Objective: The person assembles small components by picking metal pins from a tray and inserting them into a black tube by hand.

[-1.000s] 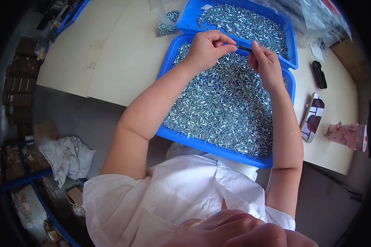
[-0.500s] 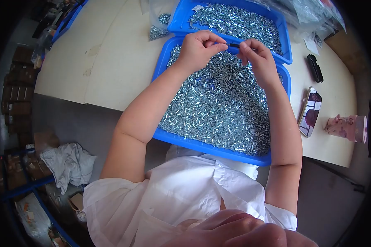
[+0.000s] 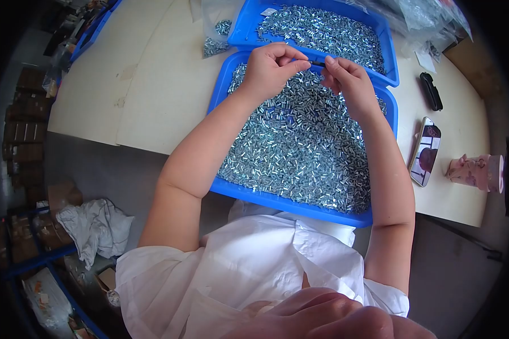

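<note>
Over near blue tray [image 3: 223,85], far rim: your left hand [image 3: 271,68] & right hand [image 3: 348,82] pinch a small dark rod [image 3: 318,63] btwn fingertips. Rod's long axis runs hand to hand, level; both hands equally close, fingers closed on its ends.

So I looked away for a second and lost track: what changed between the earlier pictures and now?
The right hand closed in toward the left hand, so less of the small dark piece pinched between their fingers shows. Both hands hold it throughout, above the near blue tray of small metal parts. The far tray, phone and cup stayed put.
</note>
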### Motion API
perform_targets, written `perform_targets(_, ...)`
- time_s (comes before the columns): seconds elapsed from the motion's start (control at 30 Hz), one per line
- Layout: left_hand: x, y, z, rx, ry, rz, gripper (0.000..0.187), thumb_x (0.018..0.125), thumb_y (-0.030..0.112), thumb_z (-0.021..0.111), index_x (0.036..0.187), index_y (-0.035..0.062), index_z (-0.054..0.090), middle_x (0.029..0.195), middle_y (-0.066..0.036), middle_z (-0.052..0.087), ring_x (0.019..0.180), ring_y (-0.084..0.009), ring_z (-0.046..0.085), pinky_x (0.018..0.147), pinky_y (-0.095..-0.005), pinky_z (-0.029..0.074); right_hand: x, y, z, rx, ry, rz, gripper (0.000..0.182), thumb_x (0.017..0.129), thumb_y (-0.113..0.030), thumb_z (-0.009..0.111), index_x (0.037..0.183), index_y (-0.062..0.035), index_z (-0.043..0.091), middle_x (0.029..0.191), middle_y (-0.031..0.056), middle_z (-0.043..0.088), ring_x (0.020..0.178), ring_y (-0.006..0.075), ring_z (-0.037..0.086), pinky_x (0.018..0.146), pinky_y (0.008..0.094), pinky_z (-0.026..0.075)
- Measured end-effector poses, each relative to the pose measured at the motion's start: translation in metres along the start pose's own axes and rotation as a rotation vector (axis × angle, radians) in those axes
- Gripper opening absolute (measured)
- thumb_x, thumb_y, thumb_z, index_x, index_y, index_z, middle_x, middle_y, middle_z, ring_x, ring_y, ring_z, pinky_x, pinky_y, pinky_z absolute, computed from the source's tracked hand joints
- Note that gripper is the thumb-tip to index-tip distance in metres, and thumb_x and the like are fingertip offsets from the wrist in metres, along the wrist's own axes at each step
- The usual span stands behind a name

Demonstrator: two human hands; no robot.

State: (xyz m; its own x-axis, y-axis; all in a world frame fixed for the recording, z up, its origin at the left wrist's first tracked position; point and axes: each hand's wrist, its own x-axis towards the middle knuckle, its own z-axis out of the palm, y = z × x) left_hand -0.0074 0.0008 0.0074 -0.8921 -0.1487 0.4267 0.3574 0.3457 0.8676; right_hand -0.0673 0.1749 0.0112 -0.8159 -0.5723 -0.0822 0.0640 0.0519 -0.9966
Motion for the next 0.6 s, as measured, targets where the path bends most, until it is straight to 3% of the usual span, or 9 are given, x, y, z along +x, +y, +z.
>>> perform_targets(0.1, -0.0006, 0.0017, -0.0001, -0.019, 0.003, -0.044, 0.011, 0.068, 0.006, 0.074, 0.075, 0.0032, 0.066, 0.057, 0.007, 0.041, 0.053, -0.0035, 0.036, 0.048, -0.0205, 0.030, 0.0004, 0.0004, 0.0026, 0.085, 0.017, -0.079, 0.038, 0.085, -0.040, 0.055, 0.068, -0.0064, 0.058, 0.055, -0.0019, 0.050, 0.049, 0.0050, 0.042, 0.045, 0.0186, 0.031)
perform_targets(0.17, -0.0008, 0.0017, 0.0001, 0.019, -0.021, 0.012, 0.012, 0.067, 0.007, 0.074, 0.075, 0.0033, 0.066, 0.057, 0.006, 0.042, 0.052, -0.0041, 0.036, 0.048, -0.0211, 0.031, 0.0005, 0.0002, 0.0003, 0.080, 0.078, 0.057, 0.038, 0.085, -0.040, 0.056, 0.069, -0.0063, 0.058, 0.054, -0.0017, 0.050, 0.047, 0.0048, 0.042, 0.044, 0.0186, 0.029)
perform_targets(0.4, -0.0013, 0.0022, -0.0001, 0.106, -0.012, 0.060, 0.012, 0.067, 0.008, 0.074, 0.075, 0.0041, 0.066, 0.057, 0.004, 0.043, 0.052, -0.0051, 0.037, 0.047, -0.0219, 0.031, 0.0039, 0.0043, -0.0050, 0.081, 0.007, 0.067, 0.037, 0.085, -0.039, 0.056, 0.070, -0.0057, 0.059, 0.056, -0.0010, 0.051, 0.049, 0.0052, 0.044, 0.045, 0.0187, 0.030)
perform_targets(0.6, 0.0000, -0.0037, 0.0002, 0.156, -0.021, 0.052, 0.014, 0.071, 0.014, 0.072, 0.075, 0.0032, 0.066, 0.057, 0.002, 0.045, 0.053, -0.0066, 0.040, 0.048, -0.0238, 0.032, 0.0031, 0.0044, -0.0033, 0.133, -0.016, -0.063, 0.020, 0.084, -0.023, 0.061, 0.081, -0.0036, 0.058, 0.064, -0.0005, 0.053, 0.058, 0.0059, 0.046, 0.053, 0.0189, 0.035)
